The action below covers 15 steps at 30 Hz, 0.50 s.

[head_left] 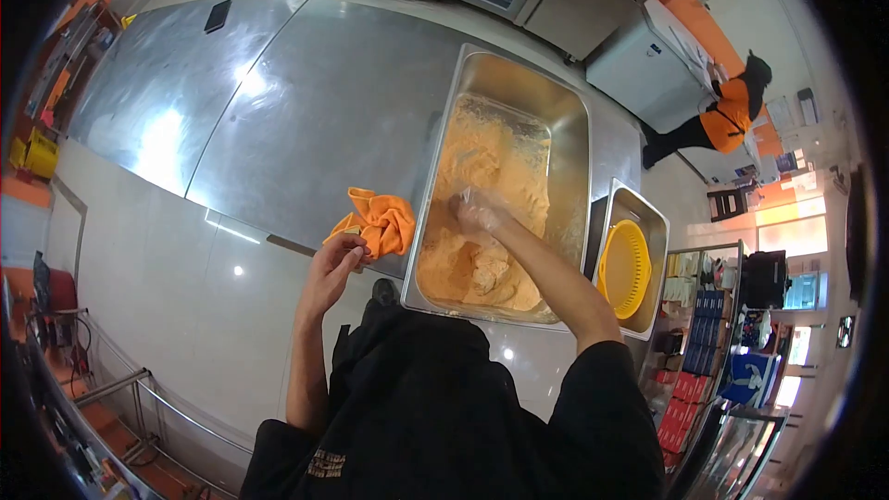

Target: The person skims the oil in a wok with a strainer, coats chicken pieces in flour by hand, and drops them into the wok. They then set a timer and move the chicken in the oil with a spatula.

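A deep steel pan [582,143] on the table holds orange-tinted flour [472,153]. My right hand [480,213], in a clear glove, is down in the flour near the middle of the pan. Its fingers are blurred and partly hidden. Lumpy flour-coated pieces [493,276] lie closer to my body. Outside the pan, on the left, my left hand [339,264] is bare and closed, thumb against fingers. It is right beside a bunched orange cloth [387,222] at the table's edge. Whatever is between those fingers, I cannot make out.
A second steel pan [656,264] with a yellow round basket [626,268] stands to the right. On the steel table [343,83], a phone [218,16] lies far left. A person in orange and black [732,111] stands by a white freezer [648,60]. Stocked shelves [699,333] are at right.
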Tool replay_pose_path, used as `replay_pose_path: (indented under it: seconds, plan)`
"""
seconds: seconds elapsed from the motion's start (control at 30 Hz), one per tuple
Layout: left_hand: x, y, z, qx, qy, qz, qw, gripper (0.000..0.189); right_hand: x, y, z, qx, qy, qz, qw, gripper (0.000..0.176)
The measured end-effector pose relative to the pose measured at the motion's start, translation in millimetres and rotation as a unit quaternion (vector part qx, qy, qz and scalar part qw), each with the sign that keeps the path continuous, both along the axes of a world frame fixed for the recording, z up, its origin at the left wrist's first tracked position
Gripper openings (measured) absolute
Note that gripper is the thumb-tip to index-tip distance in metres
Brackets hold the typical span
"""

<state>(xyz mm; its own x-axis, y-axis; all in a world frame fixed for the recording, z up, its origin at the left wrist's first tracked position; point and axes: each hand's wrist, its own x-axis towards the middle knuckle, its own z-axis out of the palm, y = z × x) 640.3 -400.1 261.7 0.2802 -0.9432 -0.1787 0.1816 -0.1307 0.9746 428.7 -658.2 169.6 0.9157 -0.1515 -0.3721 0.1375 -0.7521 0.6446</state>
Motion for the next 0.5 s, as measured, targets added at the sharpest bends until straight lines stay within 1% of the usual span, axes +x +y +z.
replay_pose_path:
  seconds: [0.03, 0.1, 0.13, 0.17, 0.23, 0.3, 0.33, 0.4, 0.43, 0.5]
  plan:
    - [0.4, 2.8, 0.1, -0.003, 0.006, -0.002, 1.0, 0.016, 4.5, 13.0, 25.4, 0.238, 0.04, -0.143, 0.96, 0.018]
    - [1.8, 5.8, -2.0, -0.003, 0.012, 0.005, 1.0, 0.016, 0.7, 27.8, 53.4, 0.263, -0.076, -0.228, 0.934, 0.016]
    - [3.2, 8.4, -2.7, -0.001, 0.017, 0.008, 1.0, 0.016, -4.6, 26.9, 52.2, 0.264, -0.076, -0.224, 0.935, 0.016]
    - [5.1, 10.6, -2.1, 0.0, 0.016, 0.011, 1.0, 0.016, -12.0, 24.1, 51.0, 0.242, -0.1, -0.154, 0.953, 0.017]
    - [6.2, 14.7, -2.3, -0.007, 0.001, 0.017, 1.0, 0.016, -19.9, 21.1, 48.7, 0.221, -0.119, -0.081, 0.965, 0.02]
    - [6.6, 17.4, -4.8, 0.0, 0.003, 0.023, 1.0, 0.016, -23.1, 18.2, 49.9, 0.18, -0.053, -0.102, 0.977, 0.018]
    - [7.3, 18.6, -5.6, 0.004, 0.001, 0.028, 1.0, 0.016, -28.6, 13.9, 45.7, 0.181, -0.051, -0.098, 0.977, 0.018]
    - [8.3, 20.8, -9.0, 0.004, 0.004, 0.032, 0.999, 0.015, -39.6, 7.0, 30.7, 0.25, -0.178, -0.011, 0.952, 0.014]
    - [8.6, 21.3, -9.9, 0.002, 0.006, 0.031, 0.999, 0.015, -36.4, 10.1, 35.3, 0.251, -0.178, -0.01, 0.952, 0.014]
    - [7.5, 21.7, -9.7, 0.002, 0.009, 0.031, 0.999, 0.015, -29.3, 18.9, 52.4, 0.162, -0.048, -0.057, 0.984, 0.011]
